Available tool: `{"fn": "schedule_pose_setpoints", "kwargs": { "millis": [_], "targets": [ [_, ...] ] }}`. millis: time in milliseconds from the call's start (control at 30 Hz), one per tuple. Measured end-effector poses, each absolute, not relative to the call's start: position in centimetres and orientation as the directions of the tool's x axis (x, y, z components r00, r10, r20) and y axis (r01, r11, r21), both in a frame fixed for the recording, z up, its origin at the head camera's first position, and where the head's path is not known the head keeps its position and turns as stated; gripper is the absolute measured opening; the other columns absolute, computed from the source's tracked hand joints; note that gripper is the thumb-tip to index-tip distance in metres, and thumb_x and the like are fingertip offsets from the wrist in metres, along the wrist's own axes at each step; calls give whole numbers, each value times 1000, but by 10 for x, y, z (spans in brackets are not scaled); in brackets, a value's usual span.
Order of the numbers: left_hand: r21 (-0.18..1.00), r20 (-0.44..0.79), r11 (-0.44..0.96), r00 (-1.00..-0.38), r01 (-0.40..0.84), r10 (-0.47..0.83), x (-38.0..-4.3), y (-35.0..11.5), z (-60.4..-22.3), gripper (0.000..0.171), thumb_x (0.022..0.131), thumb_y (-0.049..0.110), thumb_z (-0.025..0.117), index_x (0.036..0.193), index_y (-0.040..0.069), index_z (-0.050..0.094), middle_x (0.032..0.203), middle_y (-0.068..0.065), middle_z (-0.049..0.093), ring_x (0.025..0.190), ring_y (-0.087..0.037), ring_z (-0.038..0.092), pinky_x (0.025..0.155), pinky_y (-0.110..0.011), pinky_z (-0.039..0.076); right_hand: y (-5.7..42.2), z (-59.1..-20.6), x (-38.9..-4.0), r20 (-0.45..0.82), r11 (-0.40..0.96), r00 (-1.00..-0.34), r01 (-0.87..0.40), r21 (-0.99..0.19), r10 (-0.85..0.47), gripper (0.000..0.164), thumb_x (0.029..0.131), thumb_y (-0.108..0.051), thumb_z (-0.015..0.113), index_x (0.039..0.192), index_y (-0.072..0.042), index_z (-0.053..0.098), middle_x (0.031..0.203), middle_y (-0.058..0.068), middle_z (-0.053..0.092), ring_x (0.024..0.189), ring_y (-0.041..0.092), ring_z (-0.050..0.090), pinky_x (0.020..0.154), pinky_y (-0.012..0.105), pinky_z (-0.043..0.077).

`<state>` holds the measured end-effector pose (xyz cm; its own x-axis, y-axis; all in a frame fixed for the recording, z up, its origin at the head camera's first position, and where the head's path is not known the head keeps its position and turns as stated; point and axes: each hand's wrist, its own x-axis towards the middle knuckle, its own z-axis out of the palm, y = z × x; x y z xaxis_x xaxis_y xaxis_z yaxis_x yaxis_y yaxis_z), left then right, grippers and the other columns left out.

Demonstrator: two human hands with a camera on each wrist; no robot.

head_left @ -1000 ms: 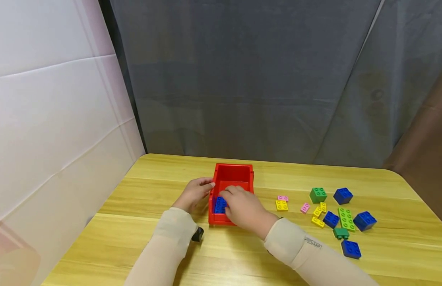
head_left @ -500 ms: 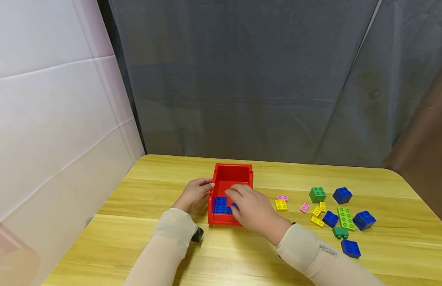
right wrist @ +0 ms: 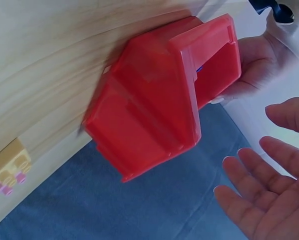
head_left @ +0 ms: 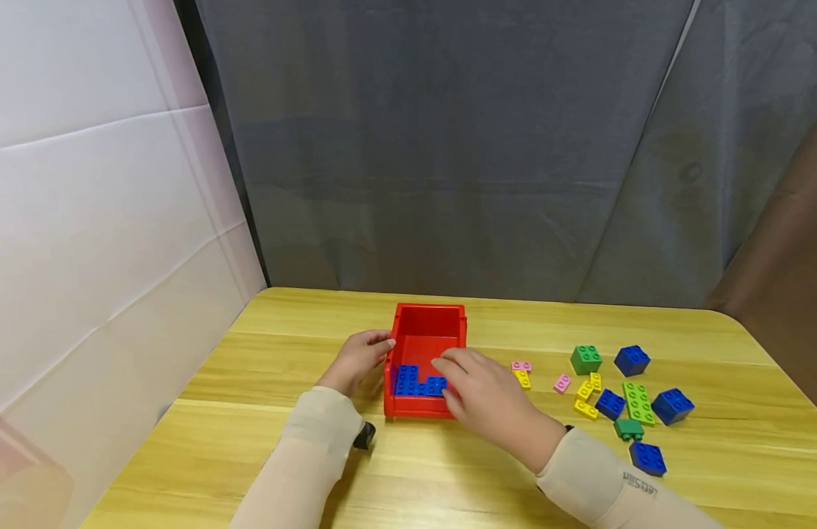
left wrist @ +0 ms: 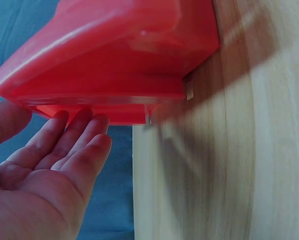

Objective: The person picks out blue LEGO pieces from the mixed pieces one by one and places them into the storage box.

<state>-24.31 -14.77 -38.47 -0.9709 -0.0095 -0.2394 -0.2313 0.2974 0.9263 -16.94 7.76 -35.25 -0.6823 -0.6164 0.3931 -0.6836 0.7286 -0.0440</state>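
On the wood-grain worktop (head_left: 441, 477), near the middle: one red bin (head_left: 430, 405), open-topped, upright, lower wall toward the person. Inside, along the near end, blue bricks (head_left: 407, 380) set studs-up in an L-shaped arrangement, exact count unclear from overhead. At the bin's left side, one left hand (head_left: 358, 360), fingers relaxed and nearly straight, touching the rim and outer wall without curling round it. At the right side, one right hand (head_left: 491, 393), fingers spread and loosely bent, nothing held, just beside the near right corner of the bin. Beyond the right hand, one pink brick (head_left: 522, 366) and, directly in front of it, one yellow brick (head_left: 524, 380), partly hidden. Farther right, a loose group: one small pink brick (head_left: 562, 383), one green brick (head_left: 585, 361), several narrow yellow pieces (head_left: 585, 409), one long lime-green brick (head_left: 638, 404), one dark green brick (head_left: 629, 429) tipped on its side, four loose blue bricks (head_left: 673, 406). On both arms, cream sleeves (head_left: 587, 481), lettering on the right one. Behind, a dark grey curtain (head_left: 435, 147); to the left, a white curtain (head_left: 104, 206).
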Motion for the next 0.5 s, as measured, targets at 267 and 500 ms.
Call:
{"fn": "schedule_pose_setpoints", "kwargs": {
  "millis": [267,500],
  "targets": [
    [921,-246,309,-969,-238,-12,-243,-148,-384,37,99,16,53,135,4,54,134,-17,55,123,-34,51,104,-46,43,89,-355,-160,327,772,-739,-634,-40,-589,50,82,-25,77,128,-14,62,124,5,60,115,21,56,94,37,52],
    [918,-249,316,-968,-240,-12,-244,-148,-385,37,99,17,53,135,5,54,134,-16,55,123,-34,51,104,-46,43,99,-361,-152,299,788,-758,-615,-31,-580,48,81,-24,77,125,-11,63,124,7,60,115,23,57,95,39,51]
  ]
}}
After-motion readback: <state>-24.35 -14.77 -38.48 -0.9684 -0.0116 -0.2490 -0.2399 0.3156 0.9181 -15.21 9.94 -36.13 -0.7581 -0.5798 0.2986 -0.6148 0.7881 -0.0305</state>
